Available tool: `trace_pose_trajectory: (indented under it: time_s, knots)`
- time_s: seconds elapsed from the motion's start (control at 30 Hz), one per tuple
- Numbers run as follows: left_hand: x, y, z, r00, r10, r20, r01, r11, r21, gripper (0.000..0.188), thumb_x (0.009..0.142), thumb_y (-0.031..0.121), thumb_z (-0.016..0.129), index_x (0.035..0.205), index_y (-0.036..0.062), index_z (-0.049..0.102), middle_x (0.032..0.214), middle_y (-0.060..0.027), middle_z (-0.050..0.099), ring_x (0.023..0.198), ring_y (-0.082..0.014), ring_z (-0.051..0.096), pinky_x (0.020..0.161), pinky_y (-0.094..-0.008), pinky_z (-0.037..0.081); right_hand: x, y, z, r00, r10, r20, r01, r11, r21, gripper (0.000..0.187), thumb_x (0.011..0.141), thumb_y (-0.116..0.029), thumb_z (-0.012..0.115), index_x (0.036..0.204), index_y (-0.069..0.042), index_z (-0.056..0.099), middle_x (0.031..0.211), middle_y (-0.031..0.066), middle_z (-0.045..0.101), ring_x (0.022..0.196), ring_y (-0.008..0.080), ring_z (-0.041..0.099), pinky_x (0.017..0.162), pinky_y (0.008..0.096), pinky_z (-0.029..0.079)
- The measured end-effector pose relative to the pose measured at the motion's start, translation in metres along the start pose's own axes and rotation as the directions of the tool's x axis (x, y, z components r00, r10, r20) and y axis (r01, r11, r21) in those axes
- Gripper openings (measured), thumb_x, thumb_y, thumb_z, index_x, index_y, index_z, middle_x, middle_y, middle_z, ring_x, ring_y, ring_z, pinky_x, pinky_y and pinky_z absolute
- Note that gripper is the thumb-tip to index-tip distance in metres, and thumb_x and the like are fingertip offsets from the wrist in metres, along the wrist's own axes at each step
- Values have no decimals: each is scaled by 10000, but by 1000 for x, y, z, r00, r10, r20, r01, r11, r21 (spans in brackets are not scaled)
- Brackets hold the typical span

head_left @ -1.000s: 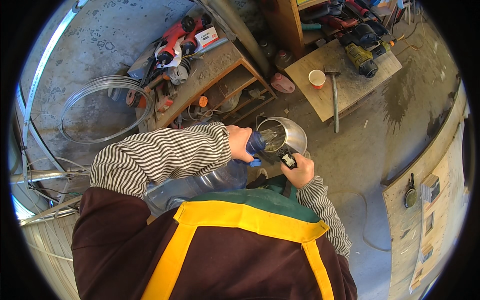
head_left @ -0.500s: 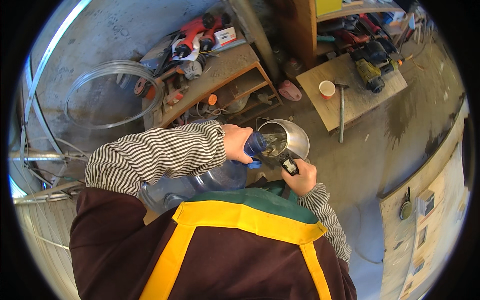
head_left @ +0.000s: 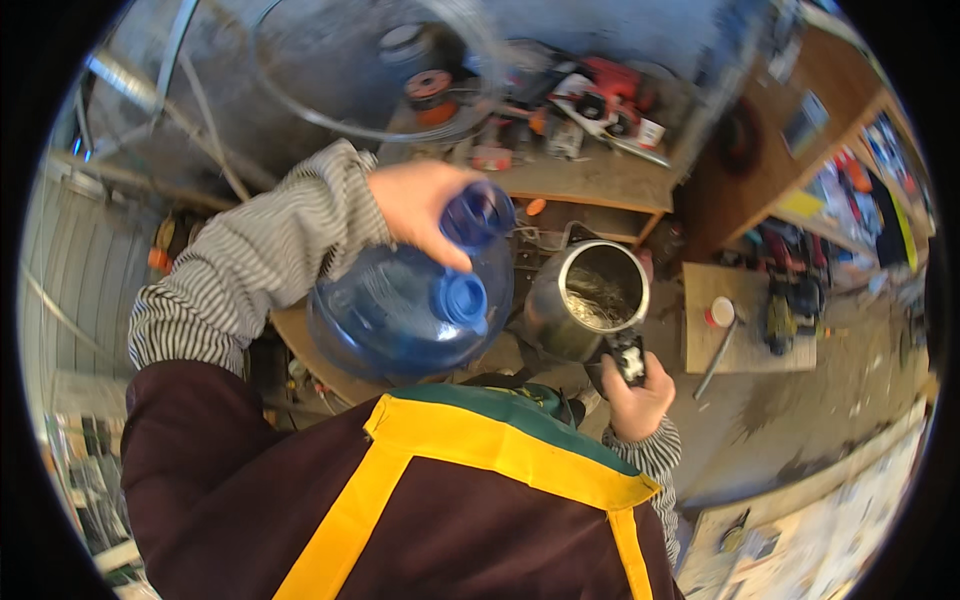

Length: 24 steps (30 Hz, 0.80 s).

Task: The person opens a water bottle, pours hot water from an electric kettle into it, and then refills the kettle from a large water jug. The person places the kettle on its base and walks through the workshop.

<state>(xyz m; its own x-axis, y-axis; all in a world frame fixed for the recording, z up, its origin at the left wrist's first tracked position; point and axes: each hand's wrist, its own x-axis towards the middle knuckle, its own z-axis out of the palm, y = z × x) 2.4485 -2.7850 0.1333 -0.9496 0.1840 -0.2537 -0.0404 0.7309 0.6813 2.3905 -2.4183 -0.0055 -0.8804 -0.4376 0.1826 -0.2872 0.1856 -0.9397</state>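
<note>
My left hand (head_left: 425, 208) is closed round the blue see-through neck of a large water jug (head_left: 385, 310), whose wide mouth faces up. A round blue cap-like piece (head_left: 461, 298) sits beside the neck, below my thumb; how it joins the jug I cannot tell. My right hand (head_left: 638, 398) grips the black handle of a steel kettle (head_left: 555, 318) to the right of the jug. The kettle's top is open and something shiny, like water, shows inside. No stream runs between jug and kettle.
A cluttered wooden bench (head_left: 575, 185) with red power tools stands ahead, beside a wire coil (head_left: 380, 132). At the right, a low board (head_left: 700, 345) carries a paper cup (head_left: 720, 312), a hammer (head_left: 715, 360) and a yellow-black tool (head_left: 780, 325). A wooden shelf unit (head_left: 800, 160) rises behind.
The jug, tipped over the kettle with liquid flowing, now stands more upright and its neck is away from the kettle. The kettle has turned more upright. My view has swung left.
</note>
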Motion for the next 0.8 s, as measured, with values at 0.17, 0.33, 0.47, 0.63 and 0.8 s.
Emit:
trace_pose_trajectory:
  time_s: [0.17, 0.33, 0.47, 0.63, 0.8]
  knots:
    - [-70, -149, -45, 976, -72, -206, -16, 917, -398, 527, 678, 76, 857, 1127, 50, 582, 1114, -64, 667, 1139, -204, 603, 1051, -394, 441, 32, 15, 61, 986, 168, -17, -164, 978, 130, 133, 804, -13, 744, 783, 8, 615, 633, -12, 596, 530, 47, 512, 488, 219, 400]
    - [-138, -219, -27, 711, -325, -624, -20, 877, -479, 423, 783, 142, 834, 1151, 37, 653, 1083, -51, 705, 1025, -140, 645, 944, -320, 513, 54, 23, 89, 988, 151, -26, -150, 988, 46, 96, 821, -2, 716, 840, 26, 627, 628, 11, 597, 495, 55, 498, 467, 214, 387]
    - [-180, -207, 17, 340, -454, -824, -27, 870, -492, 358, 809, 192, 832, 1082, 15, 684, 1015, -50, 717, 931, -122, 662, 861, -287, 541, 56, 26, 99, 984, 176, 17, -177, 984, 37, 78, 897, -20, 645, 888, 35, 591, 628, 34, 567, 490, 84, 466, 488, 230, 362]
    - [-187, -181, 46, 382, -369, -847, -173, 872, -458, 504, 745, 95, 864, 1153, -2, 584, 1019, -68, 708, 950, -134, 662, 888, -311, 541, 47, 34, 99, 986, 167, 1, -166, 981, 103, 95, 871, -12, 682, 937, 32, 629, 678, 41, 636, 490, 75, 502, 472, 215, 380]
    - [-180, -157, 56, 603, -135, -786, -291, 880, -375, 537, 704, 71, 873, 1141, 39, 561, 1061, -82, 665, 1046, -182, 638, 962, -360, 505, 39, 45, 86, 975, 221, -8, -219, 971, 97, 89, 871, -15, 686, 913, 31, 623, 666, 38, 626, 494, 80, 505, 475, 224, 382]
